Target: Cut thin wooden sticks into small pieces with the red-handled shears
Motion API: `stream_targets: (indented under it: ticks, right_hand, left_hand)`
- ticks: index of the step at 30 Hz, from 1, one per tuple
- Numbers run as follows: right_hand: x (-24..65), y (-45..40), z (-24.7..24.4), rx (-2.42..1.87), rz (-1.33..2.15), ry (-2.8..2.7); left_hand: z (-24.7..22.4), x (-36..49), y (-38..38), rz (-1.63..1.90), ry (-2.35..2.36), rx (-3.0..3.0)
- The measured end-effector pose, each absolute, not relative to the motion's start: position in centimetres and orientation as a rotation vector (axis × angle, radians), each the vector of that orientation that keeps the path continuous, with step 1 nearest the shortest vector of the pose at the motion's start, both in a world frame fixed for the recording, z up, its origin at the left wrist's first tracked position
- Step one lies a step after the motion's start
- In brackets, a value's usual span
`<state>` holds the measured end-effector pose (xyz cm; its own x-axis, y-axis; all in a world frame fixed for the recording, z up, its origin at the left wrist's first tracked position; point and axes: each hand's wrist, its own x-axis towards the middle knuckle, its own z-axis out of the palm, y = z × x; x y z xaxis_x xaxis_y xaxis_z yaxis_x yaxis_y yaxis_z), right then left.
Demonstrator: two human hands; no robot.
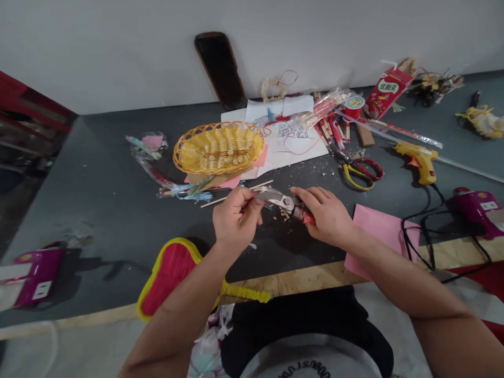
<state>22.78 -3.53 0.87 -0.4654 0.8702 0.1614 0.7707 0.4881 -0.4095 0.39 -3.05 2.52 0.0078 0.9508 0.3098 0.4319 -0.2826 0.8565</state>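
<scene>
Dark table (pixel 98 173) against a pale wall (pixel 137 63). Far left, a purple box (pixel 41 275); next, a red-and-yellow heart-shaped piece (pixel 167 275) near the front edge, partly behind the left forearm. Yellow basket (pixel 220 139) beyond it, small pale bits inside.

Left hand (pixel 234 220): thumb and forefinger drawn narrow at the blade end of the cutters (pixel 275 198); view is poor there, so cannot tell whether they pinch a small piece or the blade. Cutters between the hands, above scattered bits (pixel 283 214). Right hand (pixel 328 218): fingers wrapped on the red-gripped handles.

Step in hand, as judged: placing or steadying at the blades. A squeeze would call for left fingertips clear of the edge.

Further right: scissors (pixel 347 172), pink paper (pixel 362 231), glue gun (pixel 426 164), second purple box (pixel 480 212).
</scene>
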Motion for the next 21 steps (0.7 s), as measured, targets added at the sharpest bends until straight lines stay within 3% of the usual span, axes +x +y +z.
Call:
stream_targets:
  ticks: [21]
  right_hand:
    - [22.91, -3.89, 1.17, -1.346, 0.449, -2.406]
  left_hand:
    - [2.98, 0.72, -3.48, 1.183, 1.345, 1.607]
